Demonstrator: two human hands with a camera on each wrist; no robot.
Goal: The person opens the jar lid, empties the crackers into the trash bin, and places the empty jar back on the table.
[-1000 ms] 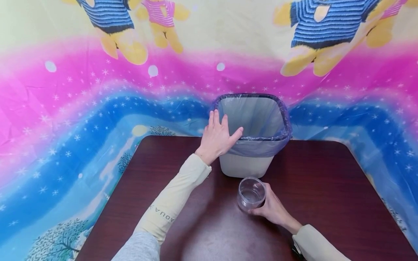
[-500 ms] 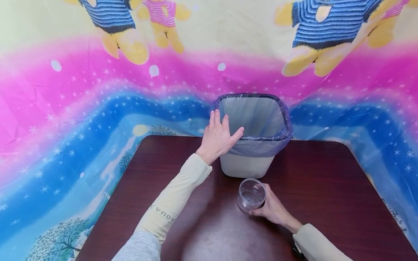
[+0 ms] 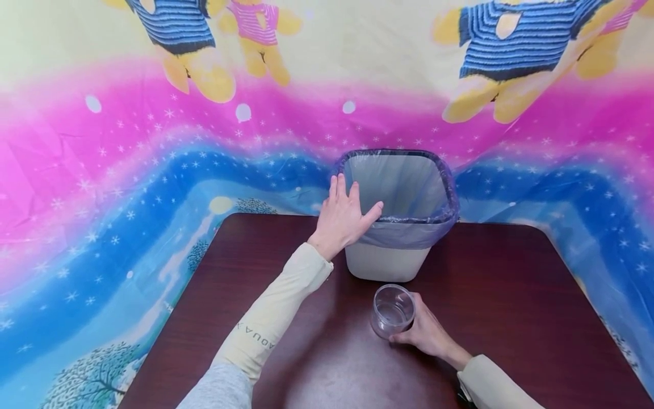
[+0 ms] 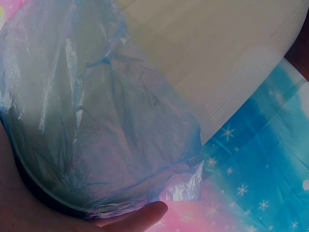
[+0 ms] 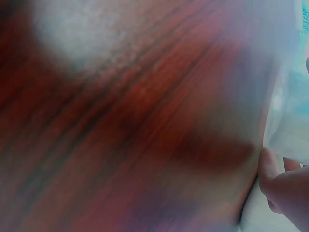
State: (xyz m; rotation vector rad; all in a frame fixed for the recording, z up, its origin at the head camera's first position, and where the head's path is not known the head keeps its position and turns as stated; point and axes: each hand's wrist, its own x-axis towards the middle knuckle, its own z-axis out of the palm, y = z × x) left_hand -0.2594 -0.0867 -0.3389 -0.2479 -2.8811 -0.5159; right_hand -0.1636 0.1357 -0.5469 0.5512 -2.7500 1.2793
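In the head view a pale waste bin (image 3: 387, 262) stands on the table, lined with a thin translucent bag (image 3: 409, 236) folded over its rim. My left hand (image 3: 338, 220) rests on the bin's left rim with fingers straight and spread. The left wrist view has the wrinkled bag close up, with one finger (image 4: 145, 217) along its edge. Just in front of the bin is a clear, round, open-topped jar (image 3: 392, 312) with nothing visible inside. My right hand (image 3: 428, 330) grips it from the right, thumb at the near side. Its far fingers are hidden.
The dark red-brown wooden table (image 3: 490, 284) has rounded far corners. Behind it and at both sides hangs a printed cloth (image 3: 286, 125) with bears and snowflakes. Beige sleeves (image 3: 276, 301) cover both forearms.
The whole head view has shifted slightly. Both hands keep their places on the bin rim and on the jar; the jar appears marginally lower and tilted a little.
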